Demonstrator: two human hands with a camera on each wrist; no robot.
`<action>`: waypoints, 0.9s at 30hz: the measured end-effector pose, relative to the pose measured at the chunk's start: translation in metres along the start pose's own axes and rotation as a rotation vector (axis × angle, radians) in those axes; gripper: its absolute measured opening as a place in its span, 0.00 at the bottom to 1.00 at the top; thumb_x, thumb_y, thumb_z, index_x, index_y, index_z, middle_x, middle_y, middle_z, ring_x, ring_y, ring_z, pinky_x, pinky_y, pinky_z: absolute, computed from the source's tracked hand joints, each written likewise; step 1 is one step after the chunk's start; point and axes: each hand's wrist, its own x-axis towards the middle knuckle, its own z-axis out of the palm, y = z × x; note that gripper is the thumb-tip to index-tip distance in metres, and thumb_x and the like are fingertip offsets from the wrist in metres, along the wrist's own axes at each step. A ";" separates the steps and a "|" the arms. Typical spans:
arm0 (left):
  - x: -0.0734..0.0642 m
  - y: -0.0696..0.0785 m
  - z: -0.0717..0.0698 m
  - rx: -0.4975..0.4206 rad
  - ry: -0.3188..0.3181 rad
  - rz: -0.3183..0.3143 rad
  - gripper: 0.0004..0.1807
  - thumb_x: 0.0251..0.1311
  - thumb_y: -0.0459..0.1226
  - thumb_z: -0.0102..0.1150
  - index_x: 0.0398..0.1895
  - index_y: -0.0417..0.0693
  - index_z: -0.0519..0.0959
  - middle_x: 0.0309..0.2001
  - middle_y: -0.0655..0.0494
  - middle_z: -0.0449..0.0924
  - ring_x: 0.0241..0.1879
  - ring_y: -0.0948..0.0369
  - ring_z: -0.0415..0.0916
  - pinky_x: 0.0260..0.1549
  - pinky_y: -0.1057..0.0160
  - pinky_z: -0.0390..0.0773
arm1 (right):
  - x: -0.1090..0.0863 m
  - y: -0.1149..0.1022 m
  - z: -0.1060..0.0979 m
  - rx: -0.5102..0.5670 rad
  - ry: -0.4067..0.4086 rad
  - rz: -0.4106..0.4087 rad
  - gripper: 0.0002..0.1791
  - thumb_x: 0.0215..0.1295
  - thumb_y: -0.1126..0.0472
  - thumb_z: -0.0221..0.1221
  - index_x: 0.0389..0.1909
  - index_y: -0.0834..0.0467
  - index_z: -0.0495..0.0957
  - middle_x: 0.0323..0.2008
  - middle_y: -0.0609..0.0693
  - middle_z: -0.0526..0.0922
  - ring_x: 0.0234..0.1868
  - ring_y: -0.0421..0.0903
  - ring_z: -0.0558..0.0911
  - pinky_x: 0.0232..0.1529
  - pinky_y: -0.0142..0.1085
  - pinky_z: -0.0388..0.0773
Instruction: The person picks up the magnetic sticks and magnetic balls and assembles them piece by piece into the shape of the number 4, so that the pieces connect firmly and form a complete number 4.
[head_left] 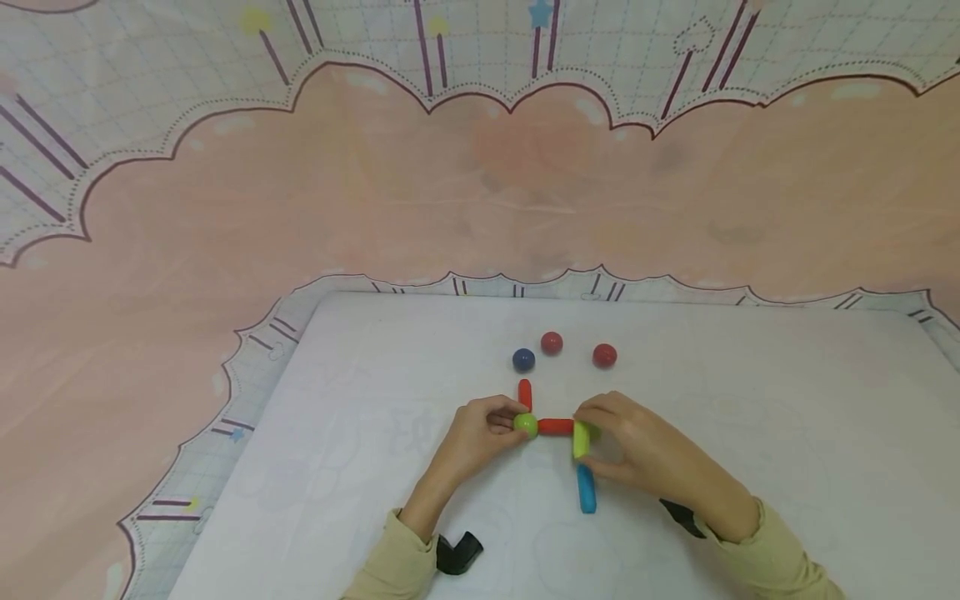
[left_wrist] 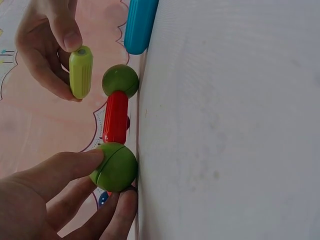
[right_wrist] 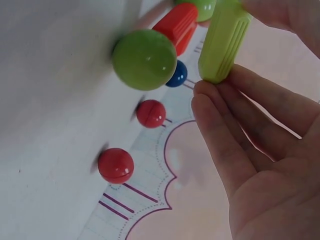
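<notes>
Left hand (head_left: 483, 429) pinches green ball (head_left: 527, 425), red rod (head_left: 556, 427) touching it. Right hand (head_left: 637, 442) grips lime rod (head_left: 581, 442) by its ends, raised off surface (head_left: 375, 358) near second green ball (left_wrist: 120, 80). Lime rod probably light, stiff; ribbed sides likely best hold, ends left free; smooth green ball may slip.
</notes>
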 end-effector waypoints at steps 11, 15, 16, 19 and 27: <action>0.000 -0.001 -0.003 -0.006 -0.009 0.001 0.14 0.57 0.33 0.70 0.46 0.43 0.84 0.41 0.51 0.86 0.37 0.61 0.83 0.40 0.69 0.83 | 0.007 0.006 -0.003 -0.008 0.008 0.042 0.27 0.50 0.56 0.76 0.51 0.61 0.82 0.49 0.52 0.82 0.50 0.48 0.80 0.52 0.42 0.82; -0.001 0.000 -0.004 0.002 -0.006 0.001 0.13 0.57 0.33 0.70 0.46 0.44 0.85 0.41 0.52 0.86 0.37 0.62 0.83 0.40 0.69 0.83 | 0.009 0.010 -0.001 -0.016 0.017 0.052 0.28 0.49 0.57 0.76 0.52 0.61 0.82 0.50 0.52 0.82 0.50 0.48 0.80 0.52 0.42 0.82; -0.001 0.000 -0.004 0.002 -0.005 0.001 0.13 0.56 0.33 0.70 0.46 0.44 0.85 0.41 0.52 0.86 0.37 0.62 0.83 0.40 0.69 0.83 | 0.010 0.011 -0.001 -0.017 0.022 0.051 0.28 0.49 0.57 0.76 0.52 0.61 0.82 0.50 0.52 0.82 0.50 0.48 0.80 0.52 0.42 0.82; -0.001 0.000 -0.004 -0.004 -0.005 0.002 0.13 0.57 0.33 0.70 0.46 0.44 0.85 0.41 0.51 0.86 0.37 0.62 0.83 0.41 0.69 0.84 | 0.011 0.014 0.001 -0.022 0.037 0.046 0.28 0.49 0.57 0.77 0.52 0.62 0.82 0.50 0.53 0.82 0.50 0.48 0.80 0.52 0.42 0.82; -0.001 -0.001 -0.003 -0.029 -0.004 0.009 0.14 0.56 0.33 0.71 0.46 0.41 0.84 0.42 0.49 0.86 0.38 0.60 0.84 0.41 0.69 0.83 | 0.014 0.021 0.001 -0.022 0.064 0.038 0.28 0.48 0.58 0.77 0.51 0.63 0.82 0.50 0.55 0.82 0.51 0.50 0.80 0.52 0.44 0.82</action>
